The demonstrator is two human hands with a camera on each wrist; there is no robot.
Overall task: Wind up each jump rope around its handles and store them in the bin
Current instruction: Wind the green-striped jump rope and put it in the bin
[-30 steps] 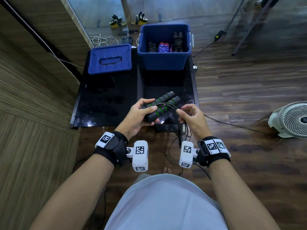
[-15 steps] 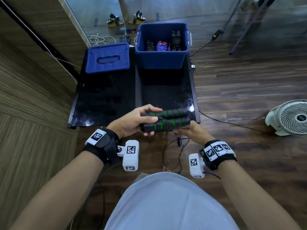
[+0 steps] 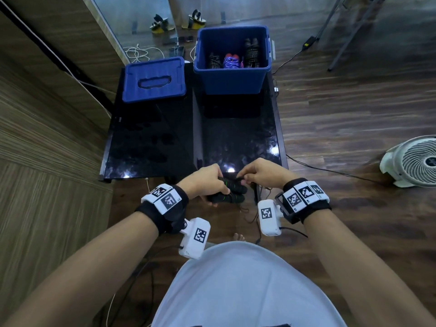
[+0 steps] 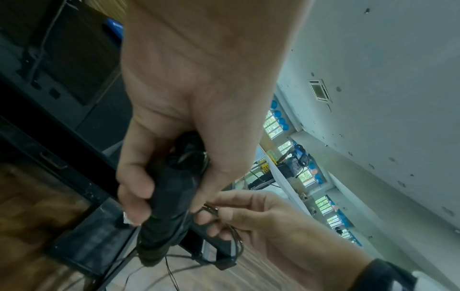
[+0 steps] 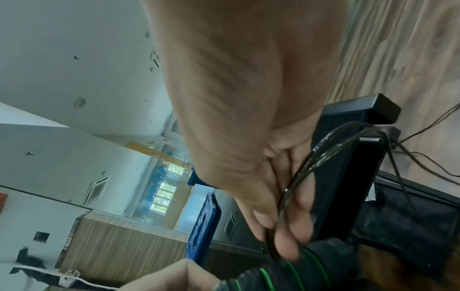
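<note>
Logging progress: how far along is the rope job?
Done: three wound bundles sit in the blue bin. In hand: left hand grips the green-banded handles; right hand pinches the black cord at them, and slack hangs to the floor. Left: finish winding, bin it. The lid lies beside the bin.

Bin (image 3: 227, 79) on table (image 3: 151, 142), lid (image 3: 154, 79) to its left

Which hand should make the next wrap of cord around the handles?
Right. The right hand already pinches the cord beside the handles, while the left hand grips them together.
</note>
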